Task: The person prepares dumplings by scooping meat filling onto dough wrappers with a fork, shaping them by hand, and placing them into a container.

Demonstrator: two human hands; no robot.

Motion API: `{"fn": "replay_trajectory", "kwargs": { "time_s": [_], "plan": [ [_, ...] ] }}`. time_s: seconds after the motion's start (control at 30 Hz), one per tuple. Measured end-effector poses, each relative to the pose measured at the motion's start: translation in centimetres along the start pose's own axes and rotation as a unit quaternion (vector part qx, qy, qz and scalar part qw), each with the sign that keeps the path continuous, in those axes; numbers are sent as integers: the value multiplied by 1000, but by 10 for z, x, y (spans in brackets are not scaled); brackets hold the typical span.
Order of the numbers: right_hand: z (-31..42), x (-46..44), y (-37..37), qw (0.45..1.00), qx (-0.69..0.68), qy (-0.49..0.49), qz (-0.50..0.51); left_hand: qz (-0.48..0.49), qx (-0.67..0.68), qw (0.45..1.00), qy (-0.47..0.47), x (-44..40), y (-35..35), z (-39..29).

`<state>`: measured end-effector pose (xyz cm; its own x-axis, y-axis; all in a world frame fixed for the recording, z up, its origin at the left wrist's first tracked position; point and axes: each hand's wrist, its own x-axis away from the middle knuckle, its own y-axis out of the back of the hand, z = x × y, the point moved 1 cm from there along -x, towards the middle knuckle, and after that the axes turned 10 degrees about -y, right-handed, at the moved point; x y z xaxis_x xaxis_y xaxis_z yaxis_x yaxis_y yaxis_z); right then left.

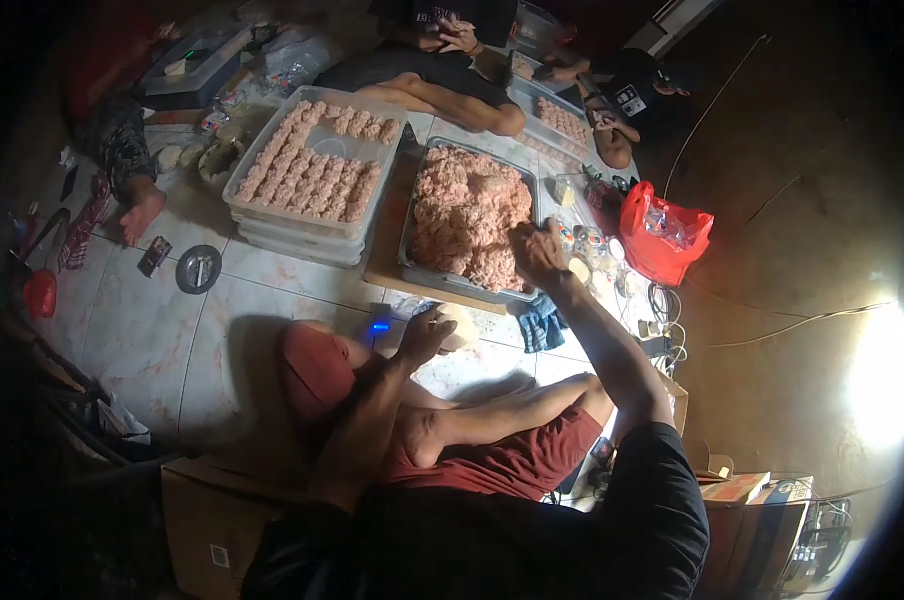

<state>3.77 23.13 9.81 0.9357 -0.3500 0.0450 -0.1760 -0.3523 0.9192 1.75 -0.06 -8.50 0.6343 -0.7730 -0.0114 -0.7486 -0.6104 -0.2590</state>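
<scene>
Holding a pale piece [460, 328] in your left hand [424, 338], fingers curled, you have your right hand [544, 256] bent at the tub [450, 279] of mince [467, 205], grip unclear; carton [737, 490] lettering is too small.

A red plastic bag [644, 252] stands on the right of the tiled floor [137, 335]. A round dark dish [199, 270] lies on the left, beside a small dark pack [156, 256]. Cardboard boxes [737, 530] stand near right.

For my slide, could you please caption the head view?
Right hand at a tub of pink mince, left hand holding a pale piece.
</scene>
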Motion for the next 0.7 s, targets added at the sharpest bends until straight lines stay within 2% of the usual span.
{"fn": "replay_trajectory", "kwargs": {
  "time_s": [0.03, 0.07, 0.13, 0.2, 0.27, 0.3, 0.33, 0.4, 0.53, 0.6, 0.63, 0.7],
  "plan": [
    [-6, 6, -8, 993, -53, -48, -95, -1, 2, 1000, 1, 1, 2, -2],
    [-12, 10, -14, 965, -31, -40, -256, 13, -2, 1000, 19, -1, 5, -5],
    [-18, 15, 7, 984, -63, -111, -122, 22, -3, 999, 37, -6, 7, 2],
    [-7, 24, 17, 984, -57, -100, -132, -37, -127, 990, -46, -12, 8, 13],
    [8, 29, 8, 988, -111, -94, -41, -41, -110, 992, -38, -13, 7, 21],
    [17, 32, 6, 984, -145, -60, -89, -45, -93, 994, -31, -13, 6, 22],
    [22, 19, -19, 987, -126, -88, -42, -42, -95, 994, -31, -13, 6, 24],
    [34, 9, -35, 950, -239, -168, -112, 22, -72, 997, 14, -14, 8, 21],
    [30, 7, -39, 916, -297, -205, -176, 66, -107, 991, 41, -8, 6, 10],
    [27, 9, -36, 858, -413, -206, -228, 58, 84, 986, 134, -5, 4, 6],
    [26, 10, -34, 835, -454, -230, -207, 59, 80, 986, 134, -3, 2, 3],
    [20, 17, -22, 818, -485, -225, -212, -6, 97, 990, 97, -3, 2, -3]
  ]
}}
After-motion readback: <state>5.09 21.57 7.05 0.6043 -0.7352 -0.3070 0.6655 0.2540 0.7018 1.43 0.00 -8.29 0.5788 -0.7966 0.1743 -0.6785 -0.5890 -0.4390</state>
